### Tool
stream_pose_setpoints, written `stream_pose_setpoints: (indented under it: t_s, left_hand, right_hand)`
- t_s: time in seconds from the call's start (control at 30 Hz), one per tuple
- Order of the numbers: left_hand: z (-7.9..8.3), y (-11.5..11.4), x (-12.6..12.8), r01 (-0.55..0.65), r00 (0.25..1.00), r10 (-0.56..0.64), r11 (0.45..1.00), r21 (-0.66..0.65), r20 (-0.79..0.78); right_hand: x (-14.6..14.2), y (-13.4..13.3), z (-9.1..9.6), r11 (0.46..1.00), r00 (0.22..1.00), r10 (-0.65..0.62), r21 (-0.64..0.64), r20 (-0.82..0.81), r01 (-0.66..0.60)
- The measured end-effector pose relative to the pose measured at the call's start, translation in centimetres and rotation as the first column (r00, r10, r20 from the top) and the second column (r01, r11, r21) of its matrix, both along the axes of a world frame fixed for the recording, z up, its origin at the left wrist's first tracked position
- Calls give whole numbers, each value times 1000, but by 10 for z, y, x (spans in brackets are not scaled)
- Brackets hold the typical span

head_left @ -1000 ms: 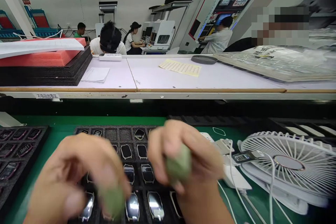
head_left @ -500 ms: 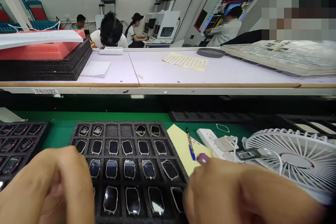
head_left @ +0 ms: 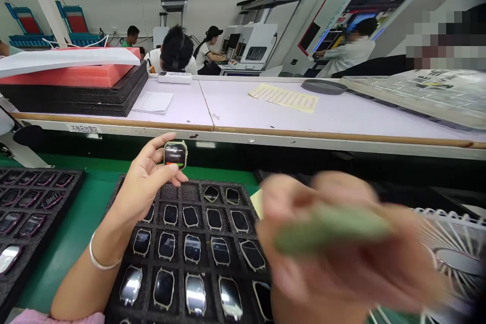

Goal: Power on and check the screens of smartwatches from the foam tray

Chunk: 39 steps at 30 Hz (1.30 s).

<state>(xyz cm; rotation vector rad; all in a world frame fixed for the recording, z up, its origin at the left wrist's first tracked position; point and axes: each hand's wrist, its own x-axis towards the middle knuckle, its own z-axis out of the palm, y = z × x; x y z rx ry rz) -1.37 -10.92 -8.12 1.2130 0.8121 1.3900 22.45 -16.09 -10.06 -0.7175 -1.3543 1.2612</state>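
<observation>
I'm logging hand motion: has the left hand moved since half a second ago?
Yes, forward: against the black foam tray, the left hand has gone from the tray's near left side to its far edge, now holding a watch.

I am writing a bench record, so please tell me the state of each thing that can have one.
Left hand: closed on smartwatch
Smartwatch: held up, screen lit
Right hand: curled around green object, blurred
Green object: held, too blurred to identify
Middle foam tray: holding rows of pale-edged watches
Left foam tray: holding purple-edged watches
Fan: partly hidden; cannot tell whether running
Sticker sheet: lying flat
</observation>
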Motion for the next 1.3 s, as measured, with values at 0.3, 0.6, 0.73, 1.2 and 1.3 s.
stream_pose_setpoints:
  t_s: [0.3, 0.6, 0.73, 1.2, 1.3]
  left_hand:
    - [-5, -2, 9, -107, 991, 116, 987, 122, -72]
    - [-12, 3, 13, -121, 987, 136, 979, 165, -82]
    - [-13, 4, 12, -102, 990, 118, 978, 181, -83]
    - [-14, 5, 12, -123, 984, 143, 978, 170, -109]
    - [-15, 5, 12, -113, 985, 134, 977, 182, -105]
  right_hand:
    - [-52, 74, 10, 984, 979, 59, -152, -195, -89]
    - [-60, 73, 5, 986, 974, 122, -85, -193, -140]
    - [-62, 75, 2, 986, 970, 124, -84, -211, -144]
    - [-66, 77, 0, 989, 979, 82, -107, -188, -103]
    - [-66, 77, 0, 989, 979, 84, -104, -186, -105]
